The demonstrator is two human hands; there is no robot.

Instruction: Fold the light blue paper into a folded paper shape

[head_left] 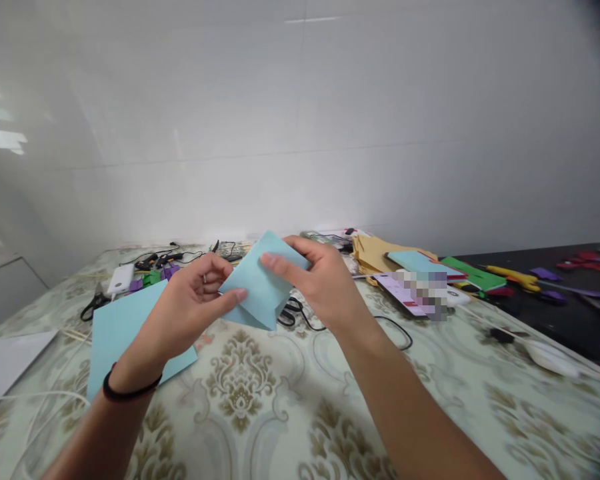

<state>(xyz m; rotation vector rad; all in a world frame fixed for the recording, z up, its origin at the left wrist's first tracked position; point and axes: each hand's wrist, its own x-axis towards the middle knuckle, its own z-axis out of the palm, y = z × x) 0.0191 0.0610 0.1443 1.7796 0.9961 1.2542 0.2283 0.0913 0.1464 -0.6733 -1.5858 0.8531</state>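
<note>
Held paper (264,288) is plain pale blue. Tablecloth (267,433) is pale green with olive-brown floral scrolls. Wristband (130,397) is black.

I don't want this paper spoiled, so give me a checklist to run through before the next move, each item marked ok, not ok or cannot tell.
1. Left hand has a grip on the folded blue paper: ok, its thumb lies on the near face.
2. Right hand has a grip on it too: ok, its thumb also presses the near face.
3. Layers closed flat: not ok, they stand apart at the lower edge.
4. Larger blue sheet free of the left forearm: cannot tell, the arm overlaps it in view.
5. Black-handled scissors at the left away from both hands: ok, they lie apart.
</note>
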